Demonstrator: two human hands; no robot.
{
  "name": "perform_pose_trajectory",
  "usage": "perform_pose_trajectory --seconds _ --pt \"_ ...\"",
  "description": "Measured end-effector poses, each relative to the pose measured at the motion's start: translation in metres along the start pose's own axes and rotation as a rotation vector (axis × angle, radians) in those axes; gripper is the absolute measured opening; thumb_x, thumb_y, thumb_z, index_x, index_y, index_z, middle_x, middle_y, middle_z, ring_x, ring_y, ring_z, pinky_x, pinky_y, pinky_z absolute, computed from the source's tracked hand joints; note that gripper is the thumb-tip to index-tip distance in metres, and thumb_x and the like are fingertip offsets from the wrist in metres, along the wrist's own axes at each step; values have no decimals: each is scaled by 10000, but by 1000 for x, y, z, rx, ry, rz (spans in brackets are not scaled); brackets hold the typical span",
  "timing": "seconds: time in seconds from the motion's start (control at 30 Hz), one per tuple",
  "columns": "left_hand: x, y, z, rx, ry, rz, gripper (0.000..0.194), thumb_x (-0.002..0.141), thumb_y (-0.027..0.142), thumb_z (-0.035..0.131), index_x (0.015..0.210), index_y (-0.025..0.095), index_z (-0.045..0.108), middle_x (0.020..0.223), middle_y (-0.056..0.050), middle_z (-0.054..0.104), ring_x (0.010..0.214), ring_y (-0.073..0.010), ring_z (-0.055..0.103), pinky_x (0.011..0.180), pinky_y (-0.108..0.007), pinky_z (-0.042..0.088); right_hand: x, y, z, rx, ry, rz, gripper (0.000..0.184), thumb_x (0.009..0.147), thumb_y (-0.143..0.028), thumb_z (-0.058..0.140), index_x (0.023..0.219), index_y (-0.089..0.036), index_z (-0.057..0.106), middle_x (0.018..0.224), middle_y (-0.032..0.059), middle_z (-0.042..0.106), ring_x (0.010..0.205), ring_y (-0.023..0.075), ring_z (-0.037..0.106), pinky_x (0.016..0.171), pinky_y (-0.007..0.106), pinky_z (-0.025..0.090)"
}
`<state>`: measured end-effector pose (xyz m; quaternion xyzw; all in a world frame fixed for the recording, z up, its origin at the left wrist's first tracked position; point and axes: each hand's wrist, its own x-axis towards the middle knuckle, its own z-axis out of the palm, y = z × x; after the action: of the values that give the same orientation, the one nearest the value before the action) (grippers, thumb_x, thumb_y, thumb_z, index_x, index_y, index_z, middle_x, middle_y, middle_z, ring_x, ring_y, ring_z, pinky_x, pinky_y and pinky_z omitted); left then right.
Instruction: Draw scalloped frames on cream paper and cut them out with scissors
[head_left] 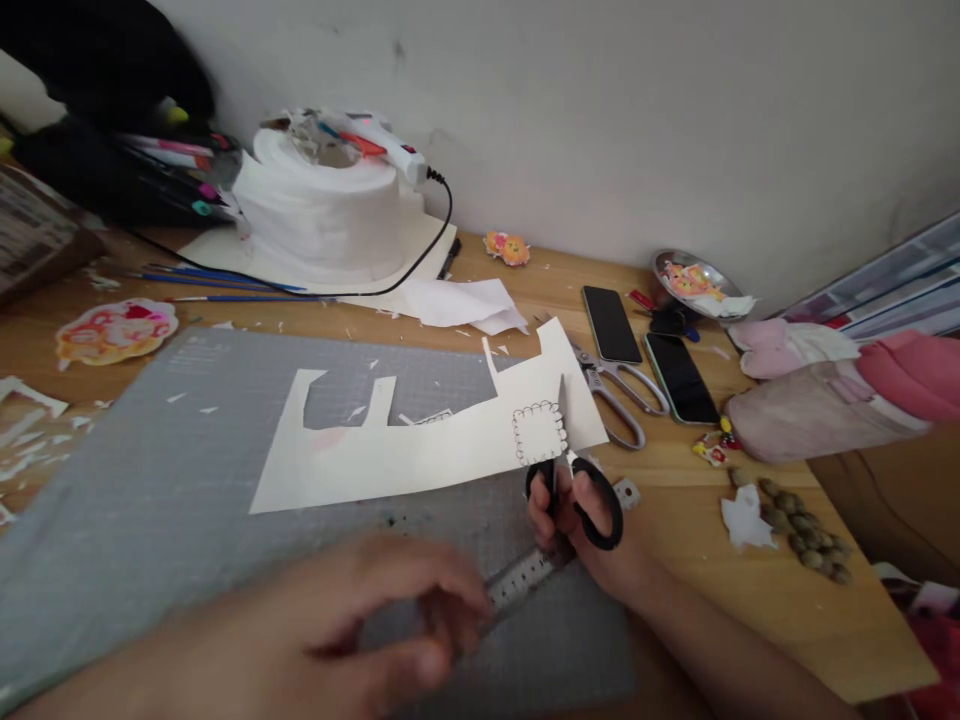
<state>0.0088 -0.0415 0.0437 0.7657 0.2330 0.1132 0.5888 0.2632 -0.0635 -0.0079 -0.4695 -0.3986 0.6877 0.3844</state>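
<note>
My right hand [574, 520] has its fingers and thumb through the black handles of a pair of scissors [596, 500]. The scissors' blades lie at a square with a scalloped outline drawn on a sheet of white paper [420, 455]. Several pieces have been cut from the paper's far edge. Lower in view, my left hand [390, 610] is blurred, with thumb and fingers apart and curved and nothing seen between them. Its fingertips are close to a steel ruler [521, 580], which runs under my right hand; whether they touch it I cannot tell. Beneath lies a grey cutting mat [217, 430].
Metal shears [619, 390] and two phones [611, 323] lie right of the paper. A steel bowl [667, 265] with paper cutouts stands behind them. A white paper roll [322, 220] bears a corded glue gun [386, 148]. Paintbrushes [225, 285] and scraps lie at left.
</note>
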Motion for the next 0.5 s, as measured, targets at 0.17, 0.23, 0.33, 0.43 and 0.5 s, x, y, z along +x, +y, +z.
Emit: perform_pose_trajectory --seconds 0.17,0.23,0.33,0.43,0.5 --pt "11 -4 7 -75 -28 -79 549 894 327 551 1410 349 362 1458 1 455 1302 -221 453 1058 -313 386 -7 6 7 -51 -137 -41 587 830 -734 393 790 -159 505 574 -24 474 511 91 417 511 225 315" --pt "11 -11 7 -152 -12 -99 638 901 392 536 1467 338 247 1517 -22 362 1360 -251 370 1106 -389 324 -10 5 9 -27 -220 -68 579 847 -724 371 800 -161 495 594 -19 476 539 99 432 547 236 337" --pt "8 -20 8 -236 -38 -110 706 907 477 497 1491 350 122 1577 -28 198 1419 -279 226 1139 -468 219 -14 5 12 18 -334 -73 574 857 -717 360 851 -158 489 649 -2 496 593 110 453 603 253 360" --pt "5 -24 11 -229 -34 -109 776 884 501 523 1489 358 58 1594 -27 71 1436 -322 63 1130 -548 126 -17 7 12 35 -388 -73 572 856 -714 369 896 -156 487 686 11 513 627 118 465 637 265 377" --pt "3 -26 14 -201 2 -124 812 863 502 554 1481 379 41 1594 -7 -12 1422 -337 -66 1109 -591 81 -17 9 13 41 -386 -72 566 852 -713 379 898 -158 484 691 12 515 625 119 469 634 265 385"
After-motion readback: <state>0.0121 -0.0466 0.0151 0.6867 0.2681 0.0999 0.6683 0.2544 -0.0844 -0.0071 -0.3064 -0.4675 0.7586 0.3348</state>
